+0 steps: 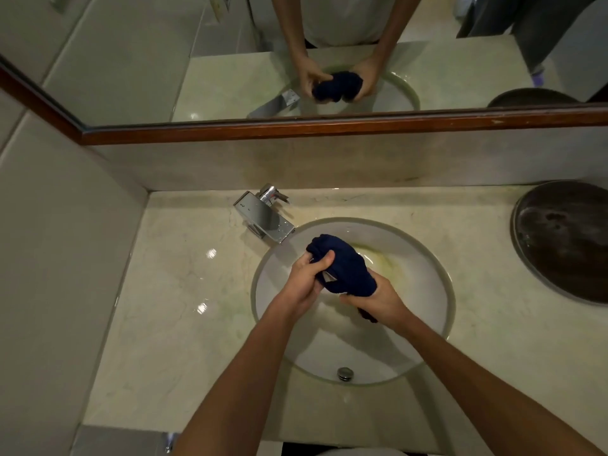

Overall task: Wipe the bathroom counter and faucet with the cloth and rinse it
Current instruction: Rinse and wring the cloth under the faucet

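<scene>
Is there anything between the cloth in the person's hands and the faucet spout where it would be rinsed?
Nothing visible. Both the left hand and right hand grip the bunched dark blue cloth above the sink basin, and the faucet sits up-left of it with only open basin between them. No water is seen running.

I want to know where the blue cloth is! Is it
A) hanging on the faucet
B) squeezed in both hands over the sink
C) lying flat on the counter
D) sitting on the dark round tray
B: the left hand and right hand both grip the bunched blue cloth above the sink.
</scene>
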A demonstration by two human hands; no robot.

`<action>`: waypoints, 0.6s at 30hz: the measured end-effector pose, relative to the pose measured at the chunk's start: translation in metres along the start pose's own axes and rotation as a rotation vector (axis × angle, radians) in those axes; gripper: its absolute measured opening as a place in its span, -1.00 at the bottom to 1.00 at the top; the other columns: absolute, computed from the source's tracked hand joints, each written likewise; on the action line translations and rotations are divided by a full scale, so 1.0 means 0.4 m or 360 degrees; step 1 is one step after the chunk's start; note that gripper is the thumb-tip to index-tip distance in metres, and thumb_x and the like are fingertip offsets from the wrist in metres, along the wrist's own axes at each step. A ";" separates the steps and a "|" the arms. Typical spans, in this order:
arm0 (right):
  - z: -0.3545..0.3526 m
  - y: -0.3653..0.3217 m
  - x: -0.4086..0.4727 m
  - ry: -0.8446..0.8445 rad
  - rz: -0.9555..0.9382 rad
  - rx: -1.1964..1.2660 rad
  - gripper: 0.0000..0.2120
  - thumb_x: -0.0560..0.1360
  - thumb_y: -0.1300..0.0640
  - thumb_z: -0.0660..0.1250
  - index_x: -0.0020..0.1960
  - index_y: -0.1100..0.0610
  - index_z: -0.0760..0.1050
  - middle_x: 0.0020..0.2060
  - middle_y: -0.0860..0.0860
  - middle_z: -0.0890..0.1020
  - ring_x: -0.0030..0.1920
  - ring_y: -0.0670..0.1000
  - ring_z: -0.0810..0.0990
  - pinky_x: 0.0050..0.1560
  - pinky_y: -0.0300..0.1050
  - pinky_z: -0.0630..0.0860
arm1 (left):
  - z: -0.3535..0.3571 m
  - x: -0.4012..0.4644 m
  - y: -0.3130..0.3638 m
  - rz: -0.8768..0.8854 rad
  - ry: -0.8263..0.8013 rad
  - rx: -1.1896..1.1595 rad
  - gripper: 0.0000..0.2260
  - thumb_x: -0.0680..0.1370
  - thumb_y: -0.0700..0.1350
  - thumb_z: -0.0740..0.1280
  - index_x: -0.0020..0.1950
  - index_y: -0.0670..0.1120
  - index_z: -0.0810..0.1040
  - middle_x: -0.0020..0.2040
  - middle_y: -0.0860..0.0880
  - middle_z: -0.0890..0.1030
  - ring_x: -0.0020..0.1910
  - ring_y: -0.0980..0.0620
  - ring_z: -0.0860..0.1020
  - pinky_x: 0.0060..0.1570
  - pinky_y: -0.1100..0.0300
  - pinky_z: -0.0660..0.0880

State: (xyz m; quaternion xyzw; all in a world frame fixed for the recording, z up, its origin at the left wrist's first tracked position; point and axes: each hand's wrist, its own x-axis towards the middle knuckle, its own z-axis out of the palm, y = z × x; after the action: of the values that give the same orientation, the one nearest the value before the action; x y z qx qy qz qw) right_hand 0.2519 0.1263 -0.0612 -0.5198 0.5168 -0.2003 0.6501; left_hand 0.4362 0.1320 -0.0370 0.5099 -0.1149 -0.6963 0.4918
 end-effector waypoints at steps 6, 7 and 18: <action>-0.023 -0.017 -0.015 0.0381 -0.0245 -0.0585 -0.48 0.37 0.10 0.60 0.27 -0.01 0.51 -0.06 -0.16 0.69 -0.08 -0.13 0.66 -0.13 -0.14 0.61 | -0.004 -0.025 0.014 0.0136 0.0097 0.0110 -0.66 0.57 -0.15 0.43 0.34 -0.10 0.54 0.26 -0.08 0.66 0.30 -0.07 0.60 0.21 0.08 0.57; -0.022 -0.020 -0.020 0.0427 -0.0262 -0.0664 -0.48 0.37 0.06 0.59 0.27 -0.02 0.49 -0.06 -0.16 0.68 -0.07 -0.11 0.66 -0.11 -0.12 0.63 | 0.000 -0.031 0.020 0.0207 0.0163 0.0266 -0.65 0.53 -0.11 0.48 0.31 -0.06 0.56 0.20 -0.03 0.69 0.25 -0.02 0.63 0.20 0.09 0.58; -0.072 -0.086 -0.054 -0.0277 -0.0188 -0.0147 -0.03 0.38 -0.13 0.61 0.60 -0.26 0.09 0.48 -0.32 0.34 0.41 -0.29 0.41 0.33 -0.26 0.46 | 0.050 -0.065 0.085 0.0535 -0.0201 0.1252 -0.71 0.38 -0.19 0.63 0.01 -0.10 0.61 -0.08 -0.06 0.68 -0.15 -0.03 0.66 -0.22 0.17 0.59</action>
State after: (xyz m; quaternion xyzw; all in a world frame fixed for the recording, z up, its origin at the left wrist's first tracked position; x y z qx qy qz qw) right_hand 0.2276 0.1170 -0.0186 -0.5941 0.4356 -0.1684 0.6549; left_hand 0.4391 0.1293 0.0101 0.5892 -0.4829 -0.5394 0.3587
